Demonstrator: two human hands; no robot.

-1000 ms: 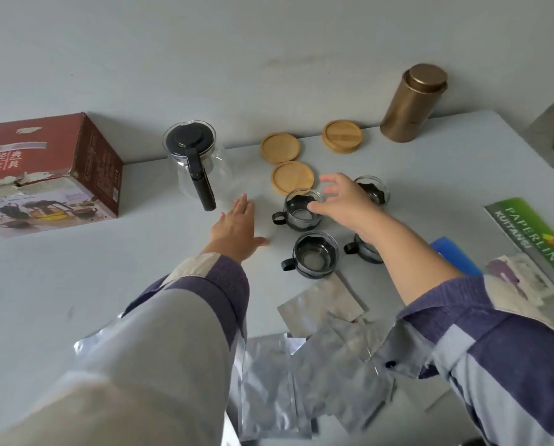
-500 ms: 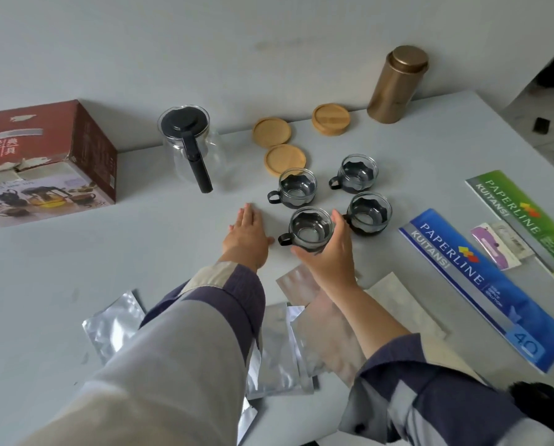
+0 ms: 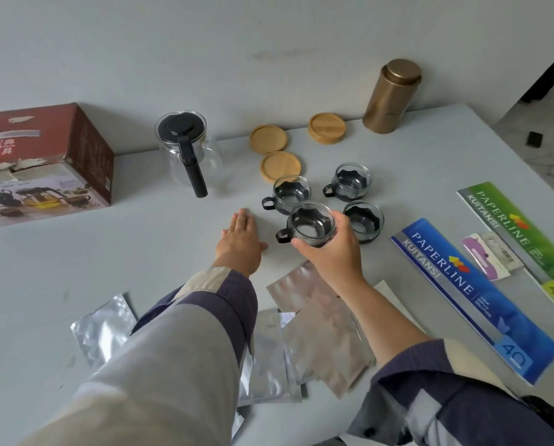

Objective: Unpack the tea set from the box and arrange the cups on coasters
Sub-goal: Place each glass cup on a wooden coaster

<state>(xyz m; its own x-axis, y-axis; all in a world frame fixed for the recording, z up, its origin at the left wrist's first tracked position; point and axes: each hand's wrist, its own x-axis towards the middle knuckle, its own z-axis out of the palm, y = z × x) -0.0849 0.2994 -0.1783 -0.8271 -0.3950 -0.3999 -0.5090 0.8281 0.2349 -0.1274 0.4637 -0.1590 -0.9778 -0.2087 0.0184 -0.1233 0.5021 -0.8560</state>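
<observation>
The right hand curls round the nearest glass cup, near three others; left hand lies flat on the surface. Best carried level to the nearest coaster (handle clear of neighbours).

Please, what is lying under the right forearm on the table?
Under the right forearm lie several foil pouches, overlapping each other on the table. A white sheet pokes out beside them. What lies beneath the sleeve itself is covered.
</observation>
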